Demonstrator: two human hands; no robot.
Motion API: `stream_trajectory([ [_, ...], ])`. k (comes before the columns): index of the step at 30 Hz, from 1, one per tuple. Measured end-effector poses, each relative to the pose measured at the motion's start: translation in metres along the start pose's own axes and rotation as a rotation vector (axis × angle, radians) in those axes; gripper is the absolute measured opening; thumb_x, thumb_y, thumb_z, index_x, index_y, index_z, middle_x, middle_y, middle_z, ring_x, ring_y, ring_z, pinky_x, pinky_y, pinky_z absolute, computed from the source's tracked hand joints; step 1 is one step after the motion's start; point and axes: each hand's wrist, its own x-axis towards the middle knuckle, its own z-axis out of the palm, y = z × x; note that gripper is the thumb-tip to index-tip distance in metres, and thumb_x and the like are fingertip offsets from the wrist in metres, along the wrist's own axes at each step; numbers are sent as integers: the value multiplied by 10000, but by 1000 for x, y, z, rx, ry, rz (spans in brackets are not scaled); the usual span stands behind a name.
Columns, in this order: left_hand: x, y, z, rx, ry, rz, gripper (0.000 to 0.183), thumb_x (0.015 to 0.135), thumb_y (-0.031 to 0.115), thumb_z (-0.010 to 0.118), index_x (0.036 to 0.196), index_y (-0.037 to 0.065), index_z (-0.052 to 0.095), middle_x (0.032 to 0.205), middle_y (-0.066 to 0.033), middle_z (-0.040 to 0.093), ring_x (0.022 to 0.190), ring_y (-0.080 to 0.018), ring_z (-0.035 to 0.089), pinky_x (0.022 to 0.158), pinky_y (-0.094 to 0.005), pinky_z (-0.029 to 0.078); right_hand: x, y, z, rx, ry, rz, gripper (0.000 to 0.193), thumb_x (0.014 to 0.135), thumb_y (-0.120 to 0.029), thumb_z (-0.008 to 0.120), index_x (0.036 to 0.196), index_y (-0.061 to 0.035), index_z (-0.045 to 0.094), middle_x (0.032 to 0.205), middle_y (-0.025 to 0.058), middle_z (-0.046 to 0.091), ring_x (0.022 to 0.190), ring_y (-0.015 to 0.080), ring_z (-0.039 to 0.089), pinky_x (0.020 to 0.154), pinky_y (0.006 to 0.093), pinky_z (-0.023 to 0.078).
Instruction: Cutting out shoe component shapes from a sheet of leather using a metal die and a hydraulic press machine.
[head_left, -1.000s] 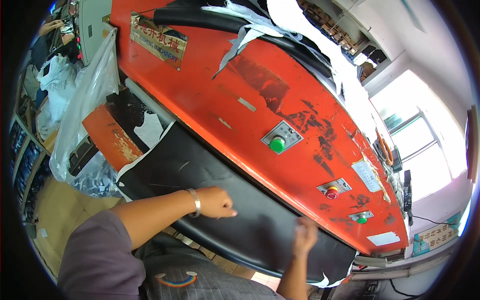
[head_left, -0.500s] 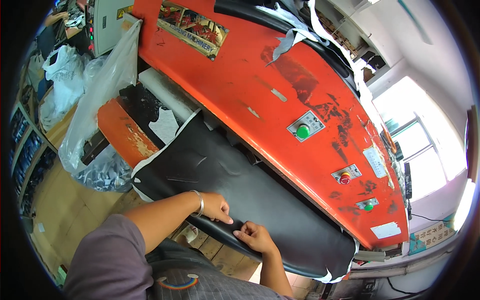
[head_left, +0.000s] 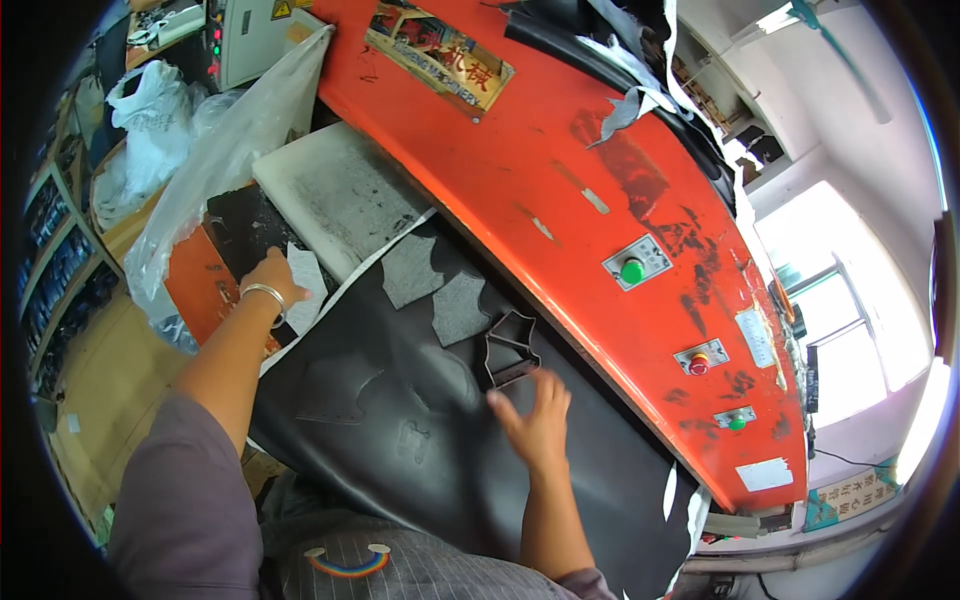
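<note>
A black leather-like sheet (head_left: 440, 440) with a pale underside edge spreads before me, creased and marked with outlines. On it lie two grey fabric-backed cut pieces (head_left: 410, 268) and, to their right, a dark metal cutting die (head_left: 511, 350) with an open frame. My right hand (head_left: 540, 418) is at the die's near edge, thumb and fingers apart; whether it touches the die I cannot tell. My left hand (head_left: 272, 283), with a bangle at the wrist, reaches to the far left beside pale grey pieces (head_left: 307, 285) on a black-topped orange ledge (head_left: 195, 275). Its fingertips are mostly hidden.
The orange press beam (head_left: 560, 220) slants across the sheet, carrying green buttons (head_left: 632, 270) and a red button (head_left: 698, 364). A worn white pad (head_left: 335, 190) shows beneath it. Clear plastic (head_left: 215, 180) hangs at left, near a white bag (head_left: 155, 115). Dark scraps (head_left: 640, 60) lie atop the beam.
My hands have parted from the sheet's near edge: left to the ledge, right up to the die. The sheet lies nearer me; the die, grey pieces and more white pad now show.
</note>
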Motion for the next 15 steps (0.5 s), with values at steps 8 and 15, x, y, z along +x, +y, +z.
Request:
stream_trajectory([
  [8, -23, -14, -24, -664, -506, 436, 492, 738, 351, 733, 1023, -27, 599, 1045, -225, 619, 986, -295, 596, 864, -395, 447, 57, -4, 31, 31, -33, 248, 654, 659, -427, 729, 1121, 3, 559, 1205, 218, 475, 1178, 350, 434, 949, 414, 424],
  [15, -122, 62, 45, -693, -340, 925, 772, 735, 462, 738, 1294, 14, 450, 1254, -203, 514, 1163, -328, 489, 895, -426, 441, -45, 21, 30, 1040, -162, 339, 511, 709, -249, 732, 1114, -24, 516, 1016, 71, 548, 962, 173, 520, 849, 323, 438],
])
